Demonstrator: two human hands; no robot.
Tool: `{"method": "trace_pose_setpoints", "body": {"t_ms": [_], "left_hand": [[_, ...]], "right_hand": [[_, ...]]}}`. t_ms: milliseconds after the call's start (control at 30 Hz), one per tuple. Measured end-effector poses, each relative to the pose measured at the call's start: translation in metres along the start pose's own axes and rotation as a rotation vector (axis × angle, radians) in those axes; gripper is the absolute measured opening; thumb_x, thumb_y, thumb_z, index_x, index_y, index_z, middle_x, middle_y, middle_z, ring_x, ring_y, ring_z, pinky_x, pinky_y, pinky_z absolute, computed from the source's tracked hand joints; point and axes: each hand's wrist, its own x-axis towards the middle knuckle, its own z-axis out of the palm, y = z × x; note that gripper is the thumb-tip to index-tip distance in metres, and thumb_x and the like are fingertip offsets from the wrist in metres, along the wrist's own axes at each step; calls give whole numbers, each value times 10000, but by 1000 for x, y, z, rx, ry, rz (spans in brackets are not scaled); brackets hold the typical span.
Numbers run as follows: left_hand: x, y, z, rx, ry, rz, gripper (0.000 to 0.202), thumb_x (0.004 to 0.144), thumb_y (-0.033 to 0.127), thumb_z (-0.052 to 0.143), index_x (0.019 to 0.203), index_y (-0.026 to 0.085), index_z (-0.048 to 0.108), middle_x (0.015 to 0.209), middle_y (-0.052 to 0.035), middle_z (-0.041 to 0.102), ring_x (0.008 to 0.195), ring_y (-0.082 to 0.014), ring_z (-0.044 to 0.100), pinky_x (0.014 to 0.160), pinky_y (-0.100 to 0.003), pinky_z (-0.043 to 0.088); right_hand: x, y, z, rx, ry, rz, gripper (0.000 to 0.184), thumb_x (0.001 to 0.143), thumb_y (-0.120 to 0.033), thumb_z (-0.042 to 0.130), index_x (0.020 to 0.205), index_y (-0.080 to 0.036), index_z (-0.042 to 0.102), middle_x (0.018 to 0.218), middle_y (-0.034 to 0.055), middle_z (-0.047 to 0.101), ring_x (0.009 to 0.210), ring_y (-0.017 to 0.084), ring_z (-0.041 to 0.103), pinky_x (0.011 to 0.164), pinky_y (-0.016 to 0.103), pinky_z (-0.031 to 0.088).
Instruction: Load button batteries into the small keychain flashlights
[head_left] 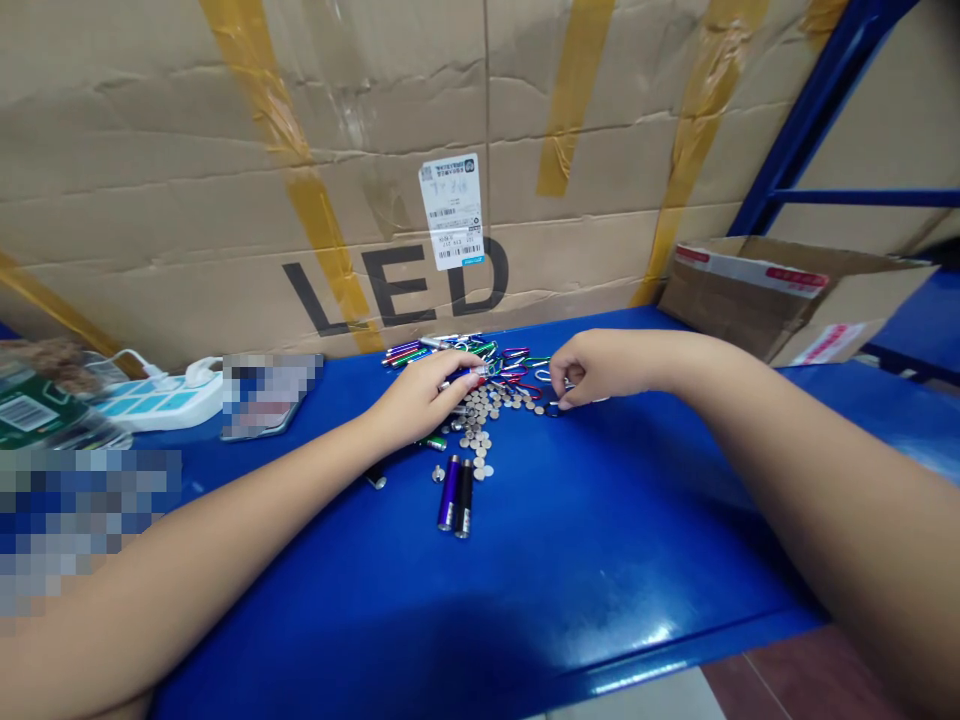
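My left hand is closed around a small blue flashlight tube, partly hidden by the fingers. To its right, my right hand is pinched on a small black carabiner just above the table. Coloured carabiners lie in a pile between the hands. Below them spreads a scatter of small silver button cells. Nearer to me, a purple flashlight tube and a black flashlight tube lie side by side. A green tube shows under my left wrist.
Behind the blue table stands a large cardboard carton marked LED. A smaller open cardboard box is at the back right, near a blue metal frame. On the left are a power strip and a partly blurred flat item.
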Motion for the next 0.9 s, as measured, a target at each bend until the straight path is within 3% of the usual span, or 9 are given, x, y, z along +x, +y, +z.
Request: {"method": "trace_pose_setpoints", "body": {"t_ms": [100, 200, 300, 400, 533, 700, 800, 900], "left_hand": [[0, 1, 0, -13, -8, 0, 230, 964, 305, 462, 1084, 184, 615, 1082, -62, 694, 1016, -182, 640, 908, -364, 507], [0, 0, 1, -14, -9, -2, 240, 962, 310, 464, 1087, 176, 618, 1093, -68, 694, 1033, -187, 637, 918, -368, 503], [0, -1, 1, -5, 1, 1, 234, 957, 304, 470, 1087, 178, 619, 1094, -68, 694, 1030, -192, 637, 915, -370, 502], [0, -2, 2, 2, 11, 9, 224, 954, 295, 469, 1078, 186, 621, 1074, -60, 698, 1001, -192, 642, 890, -361, 506], [0, -3, 3, -2, 6, 25, 232, 954, 297, 468, 1079, 178, 624, 1075, -60, 695, 997, -193, 639, 881, -345, 498], [0, -3, 3, -1, 19, 18, 237, 954, 302, 464, 1089, 185, 620, 1082, -57, 694, 1005, -196, 636, 892, -352, 492], [-1, -2, 3, 5, 19, 10, 237, 957, 300, 456, 1091, 185, 615, 1073, -54, 691, 995, -192, 638, 889, -345, 495], [-2, 0, 3, -1, 29, 5, 252, 961, 296, 441, 1128, 172, 583, 1115, -70, 670, 1035, -202, 624, 905, -348, 489]], "right_hand": [[1, 8, -2, -40, 62, 74, 133, 711, -246, 640, 824, -232, 708, 783, 9, 698, 649, 167, 595, 555, 270, 381], [8, 12, 1, -65, 238, 95, 110, 753, -210, 606, 818, -215, 695, 785, 25, 694, 644, 161, 577, 578, 271, 379], [24, 4, 15, -34, 433, -17, 132, 810, -274, 592, 856, -191, 684, 826, 46, 684, 713, 172, 579, 628, 273, 388], [42, -11, 36, 7, 528, -159, 193, 835, -347, 591, 873, -179, 678, 869, 63, 648, 787, 180, 577, 681, 272, 403], [58, -23, 54, 1, 540, -171, 129, 823, -291, 617, 791, -183, 680, 858, 71, 613, 808, 190, 569, 707, 281, 411], [55, -23, 49, 56, 608, -147, 104, 855, -234, 585, 808, -168, 651, 923, 90, 631, 864, 202, 578, 776, 308, 421], [47, -28, 42, 286, 642, -190, 83, 870, -238, 559, 848, -174, 606, 851, 49, 651, 795, 173, 582, 730, 292, 425], [42, -36, 38, 557, 589, -221, 63, 848, -244, 563, 851, -181, 570, 738, 0, 627, 668, 138, 557, 626, 263, 420]]}}
